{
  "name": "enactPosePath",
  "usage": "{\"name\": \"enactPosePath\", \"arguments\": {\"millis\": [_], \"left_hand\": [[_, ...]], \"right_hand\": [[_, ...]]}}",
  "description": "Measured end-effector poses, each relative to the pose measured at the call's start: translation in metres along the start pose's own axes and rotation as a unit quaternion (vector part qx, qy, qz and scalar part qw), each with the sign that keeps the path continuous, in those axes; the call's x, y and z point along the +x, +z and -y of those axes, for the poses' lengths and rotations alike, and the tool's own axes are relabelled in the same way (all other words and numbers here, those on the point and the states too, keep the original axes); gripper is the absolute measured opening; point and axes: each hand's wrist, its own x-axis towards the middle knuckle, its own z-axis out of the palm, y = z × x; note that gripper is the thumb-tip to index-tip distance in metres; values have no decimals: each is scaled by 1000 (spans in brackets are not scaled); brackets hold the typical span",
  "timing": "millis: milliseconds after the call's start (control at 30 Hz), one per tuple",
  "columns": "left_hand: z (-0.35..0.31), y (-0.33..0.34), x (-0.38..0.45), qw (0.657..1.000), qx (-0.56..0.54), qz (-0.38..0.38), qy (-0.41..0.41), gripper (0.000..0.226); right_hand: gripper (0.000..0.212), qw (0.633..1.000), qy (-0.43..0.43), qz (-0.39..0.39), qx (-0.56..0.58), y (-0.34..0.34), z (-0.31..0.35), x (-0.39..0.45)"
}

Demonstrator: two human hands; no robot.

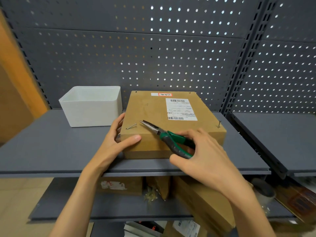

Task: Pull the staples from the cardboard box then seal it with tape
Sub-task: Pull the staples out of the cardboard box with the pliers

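Cardboard box sits on the grey shelf, and I count one of it up here. My left hand clamps its near left corner, thumb on top, fingers wrapped down the side. My right hand is closed around the green handles of one pair of pliers, whose thin tips lie on the box lid, nearly together. Just left of those tips one loose staple rests flat. A second staple stands upright at the box's near right corner. One white bin stands just left of the box.
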Motion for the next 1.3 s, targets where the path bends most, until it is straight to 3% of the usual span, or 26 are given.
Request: {"name": "enactPosePath", "arguments": {"millis": [400, 567, 800, 1000, 1133, 1300], "left_hand": [[1, 0, 1, 1000, 5, 2, -4, 114], [2, 0, 1, 1000, 6, 4, -7, 116], [6, -1, 4, 1000, 4, 2, 8, 97], [7, -1, 5, 1000, -12, 5, 14, 104], [8, -1, 7, 999, -31, 5, 12, 83], [11, -2, 7, 999, -32, 2, 10, 79]], "right_hand": [[67, 996, 12, 84, 11, -9, 7, -5], [49, 990, 23, 133, 29, -11, 16, -5], [38, 986, 40, 153, 47, -13, 29, 4], [29, 983, 53, 153, 88, -10, 29, 10], [29, 979, 60, 150, 127, -8, 28, 11], [30, 979, 51, 143, 134, -6, 26, 10]]}}
